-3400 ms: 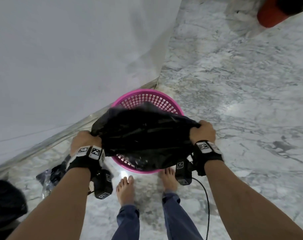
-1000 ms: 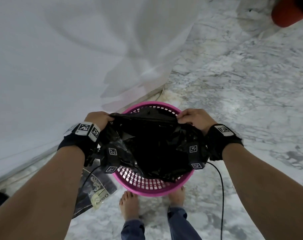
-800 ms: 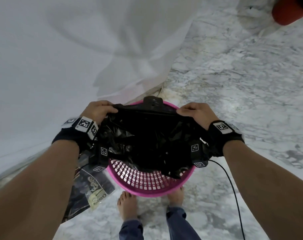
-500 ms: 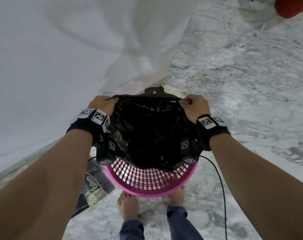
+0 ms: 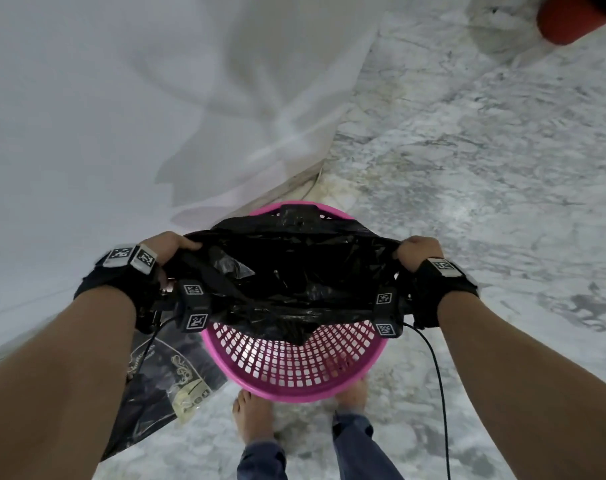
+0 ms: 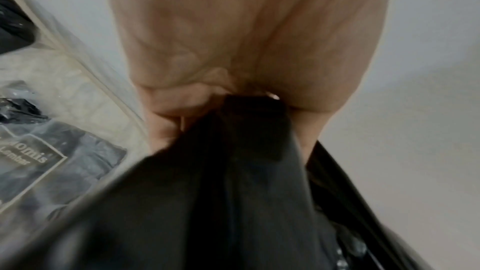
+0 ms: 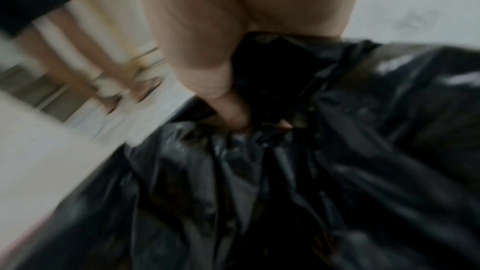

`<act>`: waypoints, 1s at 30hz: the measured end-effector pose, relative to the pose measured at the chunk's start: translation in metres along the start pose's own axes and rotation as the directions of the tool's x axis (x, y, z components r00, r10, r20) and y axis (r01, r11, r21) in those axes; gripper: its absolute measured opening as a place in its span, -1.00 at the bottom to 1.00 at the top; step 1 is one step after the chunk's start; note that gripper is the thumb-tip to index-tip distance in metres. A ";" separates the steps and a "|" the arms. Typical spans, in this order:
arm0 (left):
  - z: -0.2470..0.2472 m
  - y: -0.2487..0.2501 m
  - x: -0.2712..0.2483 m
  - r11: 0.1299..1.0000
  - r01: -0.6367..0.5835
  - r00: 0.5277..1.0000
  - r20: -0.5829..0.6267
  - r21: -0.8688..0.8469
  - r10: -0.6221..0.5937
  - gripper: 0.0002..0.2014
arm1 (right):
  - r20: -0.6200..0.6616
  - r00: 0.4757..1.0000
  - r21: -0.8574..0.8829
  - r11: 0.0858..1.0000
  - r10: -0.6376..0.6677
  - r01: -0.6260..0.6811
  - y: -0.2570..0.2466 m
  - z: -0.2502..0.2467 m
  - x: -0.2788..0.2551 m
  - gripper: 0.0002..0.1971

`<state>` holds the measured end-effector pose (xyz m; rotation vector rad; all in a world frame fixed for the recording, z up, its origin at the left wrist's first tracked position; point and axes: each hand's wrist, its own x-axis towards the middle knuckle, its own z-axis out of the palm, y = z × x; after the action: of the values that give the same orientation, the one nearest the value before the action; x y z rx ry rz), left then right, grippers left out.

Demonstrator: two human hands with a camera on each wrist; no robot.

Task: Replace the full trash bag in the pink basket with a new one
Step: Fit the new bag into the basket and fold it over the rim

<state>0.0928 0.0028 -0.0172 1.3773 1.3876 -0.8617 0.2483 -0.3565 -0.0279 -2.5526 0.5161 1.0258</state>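
Note:
A round pink basket [image 5: 294, 372] with a mesh wall stands on the marble floor in front of my bare feet. A black trash bag [image 5: 294, 271] is spread wide over its mouth, its far edge lying on the far rim. My left hand [image 5: 171, 245] grips the bag's left edge; in the left wrist view the left hand [image 6: 221, 100] pinches a bunch of the black trash bag [image 6: 221, 202]. My right hand [image 5: 417, 251] grips the right edge; the blurred right wrist view shows the right hand [image 7: 233, 110] curled into the black trash bag [image 7: 311, 171].
A white curtain [image 5: 156, 116] hangs at the left, down to the floor behind the basket. A clear packet of black bags [image 5: 166, 375] lies on the floor left of the basket. A red object [image 5: 568, 19] sits at the top right. Cables hang from both wrists.
My hands have moved apart, stretching the bag's mouth wider across the basket. The bag's far edge now lies over the far rim.

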 end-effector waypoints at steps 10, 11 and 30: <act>0.031 -0.012 0.006 0.979 -0.191 0.944 -0.260 0.068 0.202 -0.66 | -0.098 0.992 0.119 0.988 -0.084 0.095 -0.007 0.014 -0.003 -0.66; 0.035 -0.007 0.002 0.971 -0.237 0.942 -0.249 -0.020 0.225 -0.71 | -0.132 0.985 0.178 0.975 -0.108 0.131 -0.014 0.013 -0.004 -0.65; 0.027 -0.021 0.019 0.943 -0.285 0.913 -0.250 0.172 0.322 -0.56 | 0.002 0.999 0.218 0.975 -0.036 0.035 -0.009 0.015 0.001 -0.73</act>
<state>0.0779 -0.0198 -0.0459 1.8159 1.2879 -0.5779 0.2445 -0.3421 -0.0374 -2.3566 0.5473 0.9106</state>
